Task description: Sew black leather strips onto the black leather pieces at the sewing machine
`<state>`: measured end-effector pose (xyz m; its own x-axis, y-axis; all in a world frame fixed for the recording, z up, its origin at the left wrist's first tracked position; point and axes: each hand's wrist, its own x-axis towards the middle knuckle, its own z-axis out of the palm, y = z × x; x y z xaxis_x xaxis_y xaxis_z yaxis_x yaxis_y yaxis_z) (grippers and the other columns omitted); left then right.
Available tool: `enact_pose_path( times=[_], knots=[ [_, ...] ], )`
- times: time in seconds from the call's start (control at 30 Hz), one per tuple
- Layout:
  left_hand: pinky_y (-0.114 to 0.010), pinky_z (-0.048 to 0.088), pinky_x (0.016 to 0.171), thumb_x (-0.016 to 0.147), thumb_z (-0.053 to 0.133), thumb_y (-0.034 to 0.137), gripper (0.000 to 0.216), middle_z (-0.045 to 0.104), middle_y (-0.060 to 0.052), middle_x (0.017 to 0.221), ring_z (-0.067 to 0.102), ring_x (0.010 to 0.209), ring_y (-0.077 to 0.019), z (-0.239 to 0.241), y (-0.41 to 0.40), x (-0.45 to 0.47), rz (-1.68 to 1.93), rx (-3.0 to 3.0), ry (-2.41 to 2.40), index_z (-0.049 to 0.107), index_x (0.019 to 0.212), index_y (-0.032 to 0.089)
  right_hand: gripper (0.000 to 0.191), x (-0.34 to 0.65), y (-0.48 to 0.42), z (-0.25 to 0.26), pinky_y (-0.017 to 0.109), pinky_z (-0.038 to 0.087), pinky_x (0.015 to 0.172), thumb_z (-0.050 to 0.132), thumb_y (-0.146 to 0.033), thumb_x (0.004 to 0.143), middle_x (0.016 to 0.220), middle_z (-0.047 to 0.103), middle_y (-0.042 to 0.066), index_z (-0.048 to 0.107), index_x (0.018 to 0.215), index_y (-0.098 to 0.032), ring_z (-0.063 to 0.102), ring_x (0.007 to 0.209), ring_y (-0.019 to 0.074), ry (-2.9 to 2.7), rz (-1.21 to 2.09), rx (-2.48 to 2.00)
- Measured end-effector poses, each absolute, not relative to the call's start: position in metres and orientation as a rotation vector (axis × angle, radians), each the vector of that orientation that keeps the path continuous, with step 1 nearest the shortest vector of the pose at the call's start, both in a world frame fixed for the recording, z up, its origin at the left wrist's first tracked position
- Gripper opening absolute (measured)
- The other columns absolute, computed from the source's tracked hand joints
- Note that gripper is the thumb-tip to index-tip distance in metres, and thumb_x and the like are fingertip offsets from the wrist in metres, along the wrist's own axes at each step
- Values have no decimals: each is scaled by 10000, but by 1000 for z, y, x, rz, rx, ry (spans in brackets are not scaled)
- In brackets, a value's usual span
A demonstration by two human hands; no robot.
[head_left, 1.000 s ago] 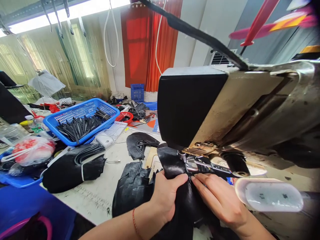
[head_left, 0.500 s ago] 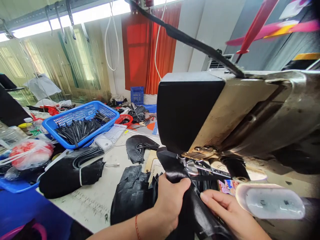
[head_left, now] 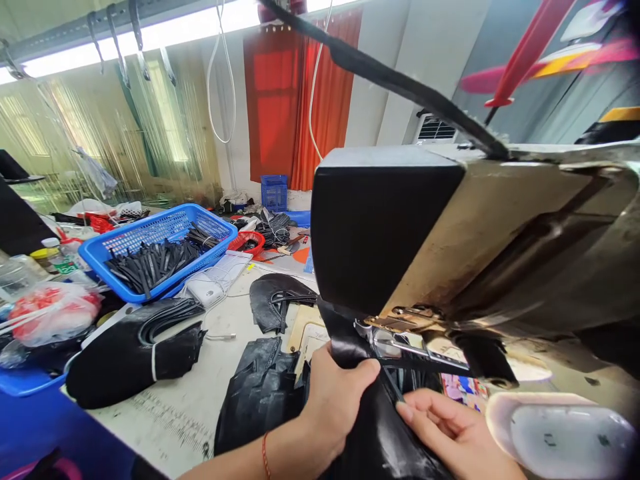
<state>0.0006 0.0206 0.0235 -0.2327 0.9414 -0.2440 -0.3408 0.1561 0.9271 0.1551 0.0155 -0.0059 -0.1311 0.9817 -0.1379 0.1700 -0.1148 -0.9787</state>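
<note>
A glossy black leather piece (head_left: 387,427) runs from under the sewing machine's head (head_left: 385,233) down toward me. My left hand (head_left: 337,387) grips its left side, thumb pressed on top and fingers underneath. On the opposite side, my right hand (head_left: 440,420) pinches the edge of the same leather, where a narrow black strip lies along it. The leather's far end passes beside the metal presser parts (head_left: 373,337), and the needle point cannot be made out. Left of my left hand lies a stack of black leather pieces (head_left: 257,393).
A curved black piece (head_left: 280,297) and a tied black bundle (head_left: 135,350) lie on the white table (head_left: 165,420). Behind them is a blue basket (head_left: 160,290) of black strips. A white lamp (head_left: 560,433) sits at right; a white cable (head_left: 220,337) crosses the tabletop.
The camera view has shifted slightly, so the machine head looks larger and nearer. Both hands keep their hold on the leather, with little visible movement along it.
</note>
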Motion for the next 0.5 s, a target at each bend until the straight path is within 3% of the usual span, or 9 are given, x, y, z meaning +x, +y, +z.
enact_pose_path(
  times=[0.17, 0.3, 0.4, 0.5],
  knots=[
    [-264, 454, 606, 593, 728, 176, 156, 700, -32, 714, 598, 658, -175, 31, 34, -15, 1271, 768, 1216, 700, 744, 149, 448, 136, 11, 0, 223, 439, 490, 722, -636, 687, 567, 563, -8, 659, 636, -195, 517, 522, 134, -1362, 1214, -1308],
    [-278, 458, 641, 597, 699, 158, 127, 694, -24, 703, 601, 670, -181, 38, 44, -24, 1222, 900, 1134, 708, 723, 161, 428, 125, 8, -4, 225, 462, 473, 696, -614, 740, 551, 574, -3, 667, 645, -198, 548, 521, 151, -1431, 1055, -1290],
    [-297, 469, 686, 600, 683, 148, 133, 699, -38, 724, 618, 719, -203, 40, 51, -30, 1192, 961, 1108, 712, 729, 160, 405, 129, 16, -12, 245, 469, 440, 613, -582, 836, 571, 619, 16, 699, 728, -201, 568, 495, 168, -1545, 810, -1248],
    [-306, 469, 711, 605, 684, 153, 141, 690, -31, 728, 624, 752, -213, 41, 57, -34, 1174, 1040, 1108, 708, 743, 172, 396, 151, 32, -11, 271, 392, 335, 520, -543, 909, 558, 624, 27, 711, 873, -198, 455, 350, 146, -1720, 425, -1089]
  ],
)
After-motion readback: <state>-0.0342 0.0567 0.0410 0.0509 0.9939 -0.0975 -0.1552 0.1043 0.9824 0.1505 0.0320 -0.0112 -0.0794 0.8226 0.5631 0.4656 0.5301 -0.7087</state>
